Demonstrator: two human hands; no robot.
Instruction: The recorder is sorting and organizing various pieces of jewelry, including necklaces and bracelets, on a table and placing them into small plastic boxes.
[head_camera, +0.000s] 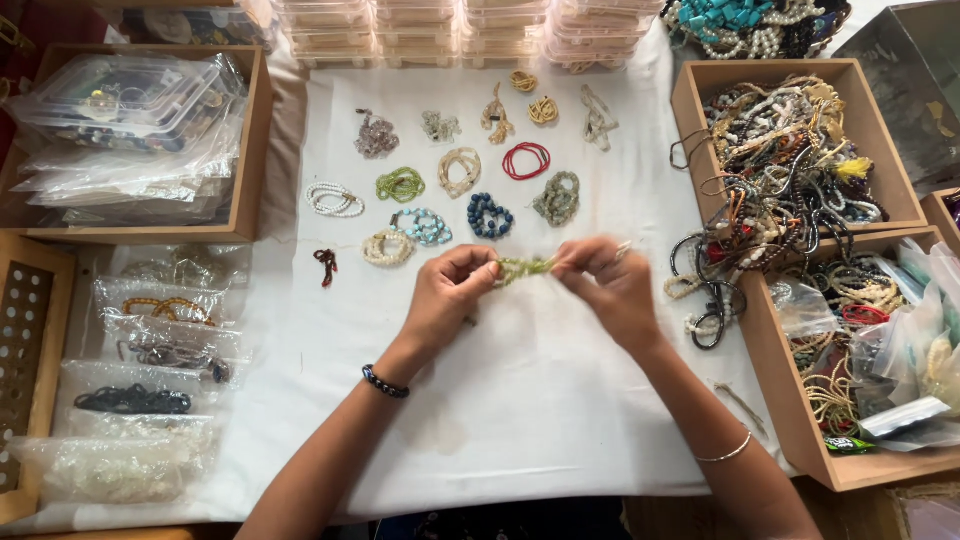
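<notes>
Both forearms come up from the lower edge and lean toward each other. The left hand (447, 296) is curled, with thumb and fingers pinched together at its upper right — knuckles face the camera. The right hand (612, 285) mirrors it, its fingertips (572, 262) pinched toward the left. The two hands are near each other, not touching. Both wrists are slightly bent.

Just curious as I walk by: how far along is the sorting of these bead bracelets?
Done: many bracelets, like the red bracelet, lie spread on the white cloth. In hand: both hands, left hand and right hand, hold a green bead strand. Left: a tangled heap fills the wooden box.
</notes>
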